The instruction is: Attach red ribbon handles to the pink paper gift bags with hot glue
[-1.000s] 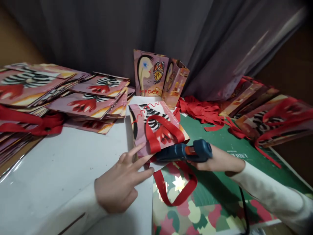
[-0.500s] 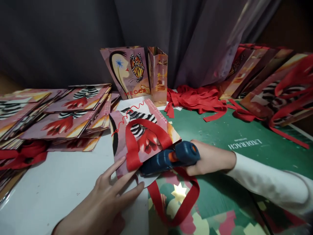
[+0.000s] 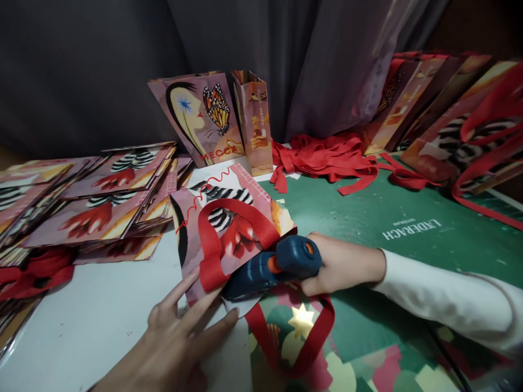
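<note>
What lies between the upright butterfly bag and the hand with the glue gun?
Head view: a flat printed bag with a red ribbon handle, lying between butterfly bag and right hand.

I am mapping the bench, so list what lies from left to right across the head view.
Stack of flat pink printed paper bags → flat pink bag with a red ribbon handle → blue glue gun in the right hand → heap of red ribbon strips → leaning row of finished bags.
</note>
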